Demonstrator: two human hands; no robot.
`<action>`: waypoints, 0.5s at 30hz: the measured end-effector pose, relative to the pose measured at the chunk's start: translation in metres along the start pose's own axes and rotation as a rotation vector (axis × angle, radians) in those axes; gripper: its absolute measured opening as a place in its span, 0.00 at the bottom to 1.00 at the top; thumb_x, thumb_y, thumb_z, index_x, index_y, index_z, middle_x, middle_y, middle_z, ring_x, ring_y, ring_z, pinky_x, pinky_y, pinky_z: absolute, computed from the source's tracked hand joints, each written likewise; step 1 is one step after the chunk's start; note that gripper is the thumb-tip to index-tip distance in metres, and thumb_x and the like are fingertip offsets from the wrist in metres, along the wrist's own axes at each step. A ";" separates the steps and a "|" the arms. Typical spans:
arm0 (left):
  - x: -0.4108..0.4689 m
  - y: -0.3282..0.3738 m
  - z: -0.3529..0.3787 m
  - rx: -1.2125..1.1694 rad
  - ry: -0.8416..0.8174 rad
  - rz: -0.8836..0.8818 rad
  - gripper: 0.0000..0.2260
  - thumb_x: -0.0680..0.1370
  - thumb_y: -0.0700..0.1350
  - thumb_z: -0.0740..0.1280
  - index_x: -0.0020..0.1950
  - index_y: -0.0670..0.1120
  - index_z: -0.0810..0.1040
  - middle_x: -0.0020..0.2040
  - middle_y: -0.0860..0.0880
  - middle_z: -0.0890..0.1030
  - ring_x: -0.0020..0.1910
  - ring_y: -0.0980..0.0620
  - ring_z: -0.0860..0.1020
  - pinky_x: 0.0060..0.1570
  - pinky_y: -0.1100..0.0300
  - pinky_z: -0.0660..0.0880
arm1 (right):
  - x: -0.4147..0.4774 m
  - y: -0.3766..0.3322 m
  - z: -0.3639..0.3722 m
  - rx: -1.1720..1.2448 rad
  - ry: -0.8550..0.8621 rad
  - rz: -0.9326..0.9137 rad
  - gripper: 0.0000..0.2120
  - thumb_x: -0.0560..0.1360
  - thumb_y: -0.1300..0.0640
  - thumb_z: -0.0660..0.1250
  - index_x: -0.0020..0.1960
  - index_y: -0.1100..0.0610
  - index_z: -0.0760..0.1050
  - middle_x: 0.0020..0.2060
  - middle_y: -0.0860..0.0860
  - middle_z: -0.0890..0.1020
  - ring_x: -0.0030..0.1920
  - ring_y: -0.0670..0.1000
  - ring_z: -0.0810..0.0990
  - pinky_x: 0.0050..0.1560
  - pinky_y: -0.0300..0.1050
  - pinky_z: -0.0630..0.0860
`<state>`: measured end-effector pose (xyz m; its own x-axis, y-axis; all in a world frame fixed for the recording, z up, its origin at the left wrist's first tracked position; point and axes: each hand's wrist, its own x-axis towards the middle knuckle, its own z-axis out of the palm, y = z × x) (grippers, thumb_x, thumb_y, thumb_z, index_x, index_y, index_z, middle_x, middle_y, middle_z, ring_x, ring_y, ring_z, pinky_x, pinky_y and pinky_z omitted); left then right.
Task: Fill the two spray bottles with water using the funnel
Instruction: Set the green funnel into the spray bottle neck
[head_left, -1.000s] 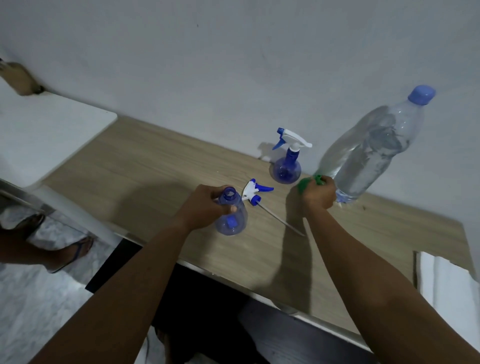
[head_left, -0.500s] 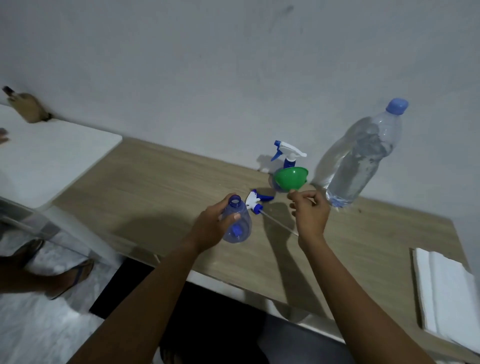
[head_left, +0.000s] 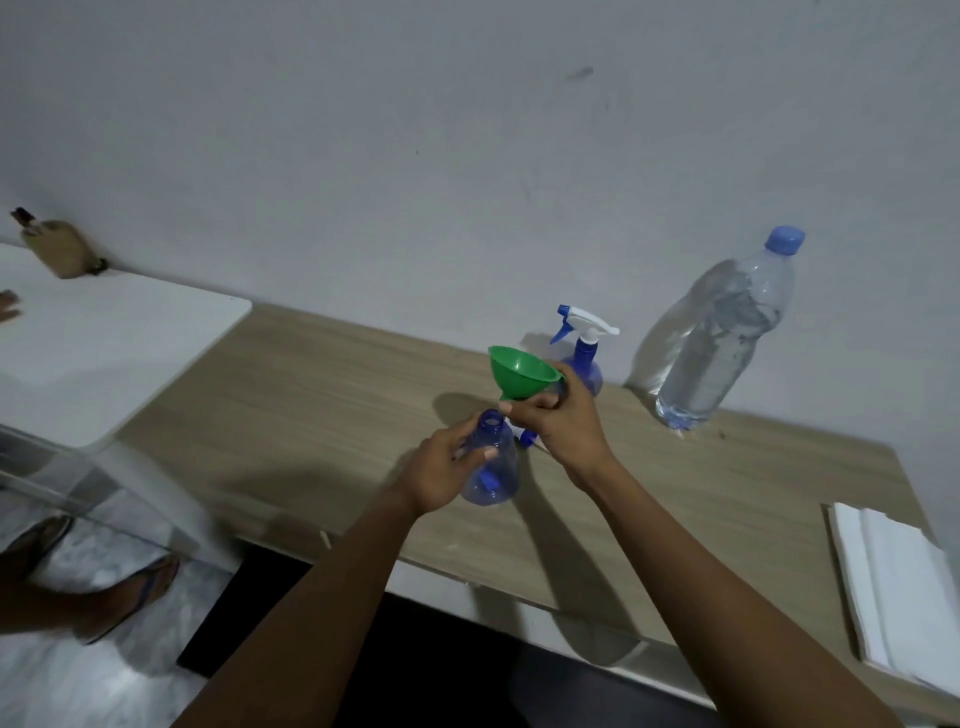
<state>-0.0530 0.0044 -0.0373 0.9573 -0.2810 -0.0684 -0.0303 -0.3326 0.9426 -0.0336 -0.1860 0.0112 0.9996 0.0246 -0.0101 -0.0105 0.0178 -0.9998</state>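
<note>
Reaching in from the bottom of the frame, both bare forearms angle up toward the middle of the wooden table (head_left: 322, 395). The left hand (head_left: 441, 467) is curled around the shoulder of an open spray bottle (head_left: 493, 467) that stands on the table, thumb across its front and fingers behind, so the hand is closed on it. The bottle's neck is uncapped and points up, just left of the other hand. The right hand (head_left: 558, 426) is raised slightly above and to the right of that neck, fingers pinched on the spout of a green funnel (head_left: 522, 371); the funnel's wide mouth tilts up and to the left, and its spout is hidden inside the grip, so I cannot tell how near the tip is to the neck. A bit of the loose blue spray head (head_left: 527, 439) peeks out under the right hand. Behind the funnel, close to the wall, stands the second spray bottle (head_left: 587, 358) with its white and blue trigger still on. At centre right a large clear water bottle (head_left: 727, 332) with a blue cap stands capped. Folded white cloth (head_left: 893, 587) lies at the lower right edge of the table. A white table (head_left: 114, 338) sits at the left, and a sandalled foot (head_left: 130, 597) shows at lower left
</note>
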 end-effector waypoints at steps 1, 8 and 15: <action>0.000 0.001 0.000 -0.008 -0.004 0.002 0.24 0.77 0.49 0.70 0.74 0.52 0.72 0.66 0.52 0.80 0.67 0.54 0.77 0.71 0.47 0.70 | 0.001 0.001 0.003 -0.009 -0.003 -0.016 0.26 0.68 0.74 0.76 0.62 0.65 0.71 0.31 0.44 0.84 0.37 0.41 0.84 0.42 0.37 0.81; 0.000 0.001 0.000 -0.039 -0.010 0.024 0.24 0.79 0.45 0.68 0.75 0.45 0.70 0.69 0.50 0.78 0.69 0.52 0.75 0.72 0.46 0.69 | 0.003 0.014 0.015 -0.083 -0.003 -0.054 0.27 0.66 0.75 0.77 0.61 0.65 0.71 0.45 0.51 0.81 0.44 0.40 0.83 0.46 0.38 0.80; 0.001 0.000 0.000 -0.033 0.003 0.036 0.20 0.81 0.37 0.67 0.72 0.41 0.72 0.68 0.47 0.79 0.69 0.53 0.76 0.69 0.60 0.71 | 0.002 0.021 0.015 -0.103 -0.005 -0.027 0.27 0.68 0.73 0.77 0.62 0.61 0.73 0.47 0.61 0.83 0.47 0.57 0.80 0.55 0.62 0.80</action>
<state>-0.0518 0.0043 -0.0371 0.9565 -0.2897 -0.0333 -0.0553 -0.2924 0.9547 -0.0318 -0.1707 -0.0096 0.9994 0.0302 0.0164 0.0189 -0.0841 -0.9963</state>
